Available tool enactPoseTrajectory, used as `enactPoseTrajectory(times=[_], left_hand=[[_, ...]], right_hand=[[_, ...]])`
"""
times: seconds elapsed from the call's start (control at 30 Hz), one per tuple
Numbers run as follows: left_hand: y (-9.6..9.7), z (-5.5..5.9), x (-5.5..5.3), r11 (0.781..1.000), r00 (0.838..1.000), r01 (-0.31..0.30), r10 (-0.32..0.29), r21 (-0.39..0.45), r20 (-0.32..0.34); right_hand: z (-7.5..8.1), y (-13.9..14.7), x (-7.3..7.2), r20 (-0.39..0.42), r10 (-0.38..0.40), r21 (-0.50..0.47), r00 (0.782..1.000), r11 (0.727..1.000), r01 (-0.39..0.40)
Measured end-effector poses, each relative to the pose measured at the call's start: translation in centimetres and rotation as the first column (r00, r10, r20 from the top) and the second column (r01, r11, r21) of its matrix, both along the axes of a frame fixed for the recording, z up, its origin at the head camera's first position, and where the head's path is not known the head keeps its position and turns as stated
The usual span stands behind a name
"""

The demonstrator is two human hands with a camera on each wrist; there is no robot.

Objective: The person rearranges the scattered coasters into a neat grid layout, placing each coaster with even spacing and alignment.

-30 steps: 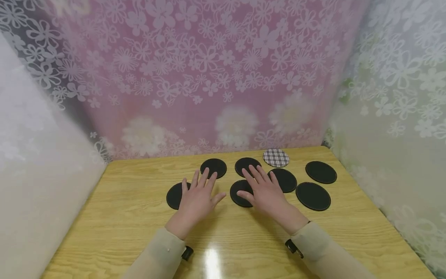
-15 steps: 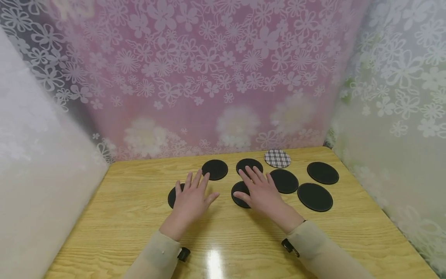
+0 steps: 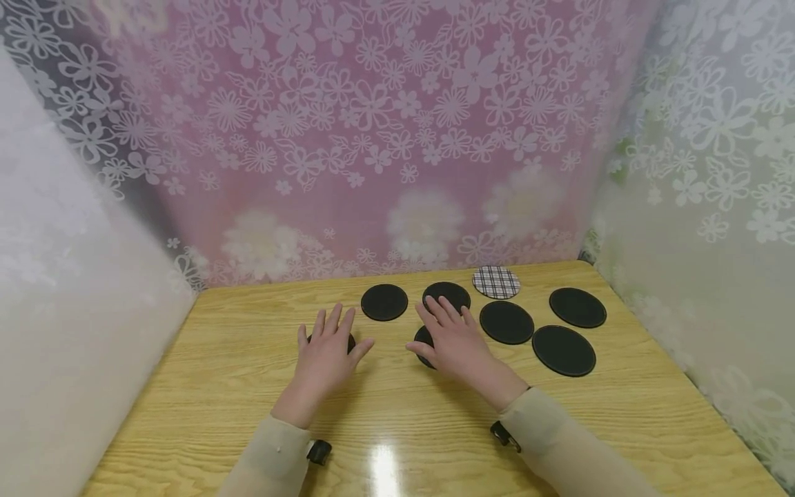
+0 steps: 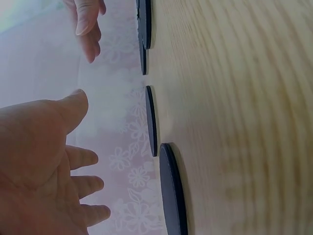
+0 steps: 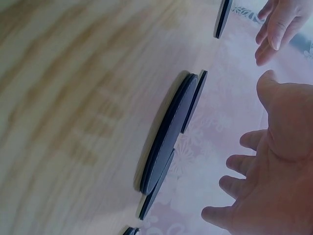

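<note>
My left hand [image 3: 325, 355] hovers palm down, fingers spread, above a round black coaster [image 3: 351, 343] that it mostly hides. In the left wrist view, a gap separates that palm from the coaster [image 4: 173, 191] beneath. My right hand [image 3: 458, 347] is likewise spread in the air, over a second black coaster [image 3: 424, 337]. Its fingertips cover part of a third black coaster [image 3: 456, 293] behind. The right wrist view shows the near coaster [image 5: 168, 134] with a layered edge, apart from the fingers. Neither hand holds anything.
Another black coaster [image 3: 384, 302] lies between the hands at the back. To the right lie more black coasters [image 3: 506, 322] and a plaid-faced coaster [image 3: 496, 282]. The wooden table [image 3: 385, 414] meets a flowered pink curtain [image 3: 373, 172] behind and pale curtains at both sides.
The left hand has shifted left, now covering more of the leftmost coaster. The right hand has drifted slightly left too. The coasters keep their places on the table.
</note>
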State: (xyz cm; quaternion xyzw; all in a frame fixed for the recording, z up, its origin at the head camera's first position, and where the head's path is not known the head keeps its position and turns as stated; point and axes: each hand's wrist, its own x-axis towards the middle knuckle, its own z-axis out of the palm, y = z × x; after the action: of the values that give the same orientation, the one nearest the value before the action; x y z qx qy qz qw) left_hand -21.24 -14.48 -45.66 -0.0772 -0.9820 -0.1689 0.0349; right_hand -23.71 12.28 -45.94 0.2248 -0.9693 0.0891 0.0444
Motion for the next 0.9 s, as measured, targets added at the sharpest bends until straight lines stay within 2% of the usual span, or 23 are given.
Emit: enactPoseTrajectory(times=[0.2,0.4,0.67,0.8,0.9], left_hand=[[-0.6,-0.3,-0.2,0.999,1.000,0.000,0.000,0.036,-0.009],[-1.8,-0.5,-0.6,0.999,1.000,-0.029,0.029,0.013,-0.008],[-3.3,0.0,-0.5,0.998,0.998,-0.059,0.059,0.029,0.008],[-3.9,-0.2,-0.7,0.997,0.998,-0.064,0.064,0.034,0.021],[-4.2,-0.6,-0.8,0.998,0.998,-0.060,0.059,0.026,0.029]], right_hand=[[-0.1,-0.8,-0.2,0.008,0.009,-0.008,1.000,1.000,-0.009],[-0.2,-1.7,-0.5,0.029,0.014,-0.035,0.999,0.999,-0.013],[-0.5,-2.8,-1.0,0.071,0.021,-0.034,0.997,0.999,-0.019],[-1.2,-3.5,-1.5,0.079,0.029,-0.030,0.996,0.999,-0.027],[-1.1,-4.1,-1.4,0.087,0.034,-0.042,0.996,0.999,-0.030]])
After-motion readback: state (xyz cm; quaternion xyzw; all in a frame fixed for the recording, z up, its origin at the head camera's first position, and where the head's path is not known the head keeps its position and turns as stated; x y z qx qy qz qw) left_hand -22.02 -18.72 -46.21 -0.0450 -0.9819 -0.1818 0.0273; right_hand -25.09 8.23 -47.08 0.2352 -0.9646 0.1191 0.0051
